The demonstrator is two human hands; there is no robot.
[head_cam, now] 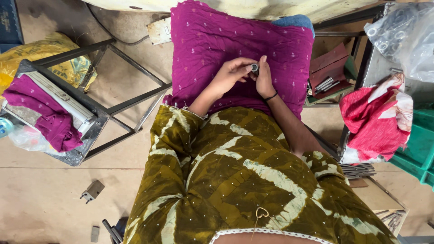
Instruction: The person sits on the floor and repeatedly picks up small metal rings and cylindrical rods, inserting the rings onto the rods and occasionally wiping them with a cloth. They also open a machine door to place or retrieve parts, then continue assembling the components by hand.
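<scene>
Far left, a yellow sack (43,54) lies on the floor behind a metal stand (77,108), and a magenta cloth (43,119) drapes over that stand's near corner with a clear plastic bag (25,138) tucked beside it. Lower down, a small metal bracket (92,190) sits alone on the plywood floor (54,199). Now to the middle — the person sits with a purple dotted cloth (217,40) spread over the lap, and both hands meet above it. The left hand (230,72) curls in from the left, fingers closed around a small round metal part (255,68); the right hand (263,77) stands just beside it, thumb and fingers pinched against the same piece. The part sits between the two, its open end facing up toward the camera, touching both hands. Which hand carries more of it cannot be told. Moving right — a tray of metal rods (326,84) on a low shelf, a red cloth (375,119) heaped over a frame, a green crate (418,149) at the right edge.
</scene>
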